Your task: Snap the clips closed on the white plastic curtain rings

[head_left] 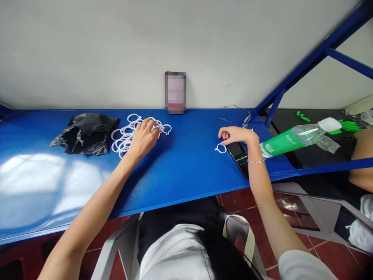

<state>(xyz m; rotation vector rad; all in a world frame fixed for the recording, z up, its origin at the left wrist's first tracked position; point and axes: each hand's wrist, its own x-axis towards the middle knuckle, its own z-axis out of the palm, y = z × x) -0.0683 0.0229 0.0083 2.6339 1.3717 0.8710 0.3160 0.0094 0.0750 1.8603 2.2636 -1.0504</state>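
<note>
left hand (143,138): spread over white ring pile (128,134) | right hand (237,136): pinching single ring (220,148) | advice: lift one ring only, untangled

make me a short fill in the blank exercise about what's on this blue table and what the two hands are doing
The left hand rests on a pile of white ____.
The right hand touches a single ring beside a black ____.
Left of the pile of rings lies a crumpled ____ plastic bag.

Missing words: rings; phone; black
</note>
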